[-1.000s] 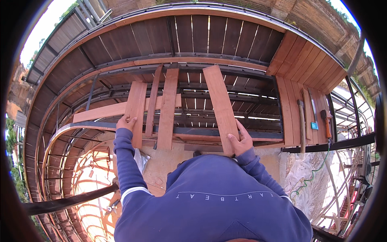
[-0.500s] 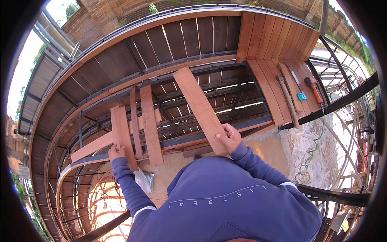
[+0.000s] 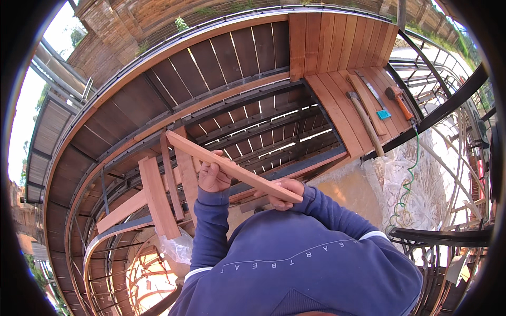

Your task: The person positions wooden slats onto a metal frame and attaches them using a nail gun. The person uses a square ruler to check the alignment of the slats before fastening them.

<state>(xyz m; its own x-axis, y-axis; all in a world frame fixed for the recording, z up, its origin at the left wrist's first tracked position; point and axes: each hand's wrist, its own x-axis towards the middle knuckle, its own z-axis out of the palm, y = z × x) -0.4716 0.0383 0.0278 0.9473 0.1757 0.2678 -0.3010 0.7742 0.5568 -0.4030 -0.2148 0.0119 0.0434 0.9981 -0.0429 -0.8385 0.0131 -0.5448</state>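
The left hand (image 3: 212, 176) and the right hand (image 3: 284, 193) both hold one long wooden board (image 3: 232, 172), with fingers wrapped tight around it. The board is up in the air, slanting above the dark metal frame (image 3: 274, 131) of the deck. More loose boards (image 3: 158, 197) lie on the frame to the left, and a hammer (image 3: 363, 122) and a drill (image 3: 399, 102) rest on the finished planks (image 3: 337, 58) far to the right.

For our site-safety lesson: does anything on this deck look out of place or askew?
Yes. Loose planks lie at mixed angles across the open frame instead of in line with the laid boards. Both hands hold another plank tilted, and tools sit loose near the deck edge.
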